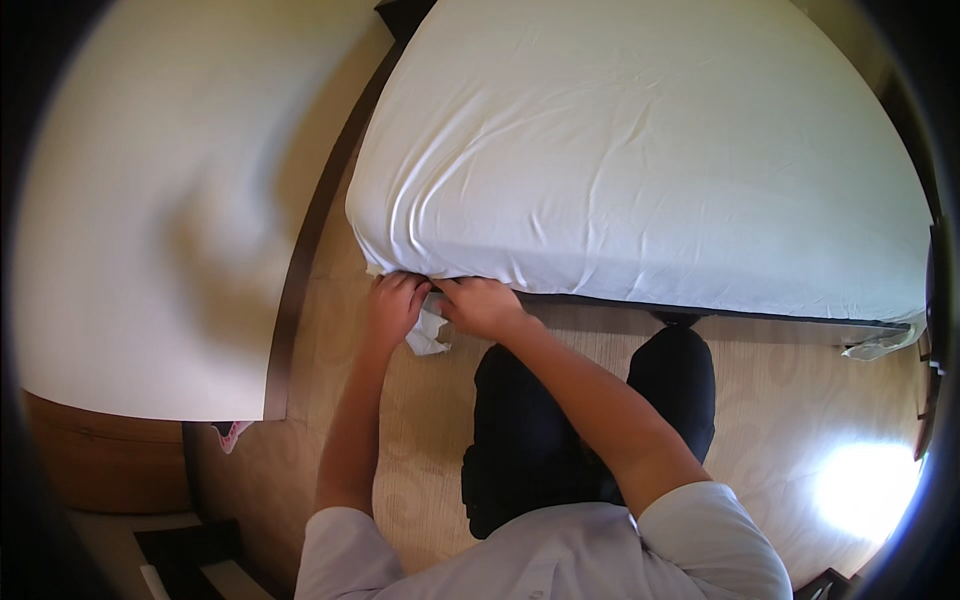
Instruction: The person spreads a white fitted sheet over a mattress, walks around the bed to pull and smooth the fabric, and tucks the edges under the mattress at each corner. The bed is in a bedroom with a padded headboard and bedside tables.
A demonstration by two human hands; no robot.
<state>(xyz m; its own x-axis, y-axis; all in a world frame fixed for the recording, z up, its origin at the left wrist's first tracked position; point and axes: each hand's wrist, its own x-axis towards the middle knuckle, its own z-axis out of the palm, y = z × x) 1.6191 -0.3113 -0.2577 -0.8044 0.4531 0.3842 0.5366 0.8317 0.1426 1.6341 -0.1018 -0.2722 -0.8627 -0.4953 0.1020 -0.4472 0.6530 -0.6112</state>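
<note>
A white bed sheet (675, 165) covers the mattress before me, with creases fanning out from its near left corner. My left hand (397, 304) grips the lower edge of the sheet at that corner, its fingertips hidden under the fabric. Just to its right, my right hand (484, 307) holds the same edge, fingers curled at the mattress's underside. A loose white flap of material (429, 334) hangs below and between the two hands. Under the sheet's hem a dark bed base edge (600, 301) shows to the right.
A pale wall (150, 225) with a dark brown baseboard (300, 270) runs along the left. My knees (671, 382) are bent close to the bed on the light wood-look floor (420, 450). A bed leg (676, 318) stands by the right knee. Clear plastic (885, 345) hangs at the right corner.
</note>
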